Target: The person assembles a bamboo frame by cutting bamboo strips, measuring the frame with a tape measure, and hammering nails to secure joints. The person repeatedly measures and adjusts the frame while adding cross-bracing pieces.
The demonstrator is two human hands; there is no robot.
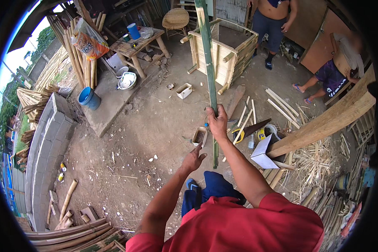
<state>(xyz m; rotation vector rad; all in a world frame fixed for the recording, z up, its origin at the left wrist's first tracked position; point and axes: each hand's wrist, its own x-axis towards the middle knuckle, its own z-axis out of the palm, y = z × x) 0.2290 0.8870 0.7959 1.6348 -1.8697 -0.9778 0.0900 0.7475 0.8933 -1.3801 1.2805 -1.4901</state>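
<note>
My right hand (217, 122) is wrapped round a long green split bamboo pole (210, 63) near its lower end. The pole stands nearly upright before me, its top running out of the upper edge. My left hand (193, 158) is held out low to the left of the pole, fingers stretched and apart, with nothing in it. Just beyond those fingers in the picture sits a small pale open container (200, 136) with dark contents. A handsaw (256, 127) lies on the ground to the right of the pole.
A bamboo frame (229, 52) lies ahead, near a bamboo table (138, 48) and a blue bucket (89, 98). Two people stand or sit at the far right. A thick wooden beam (323, 113) slants in beside shavings (319, 161). A block wall (50, 138) borders the left.
</note>
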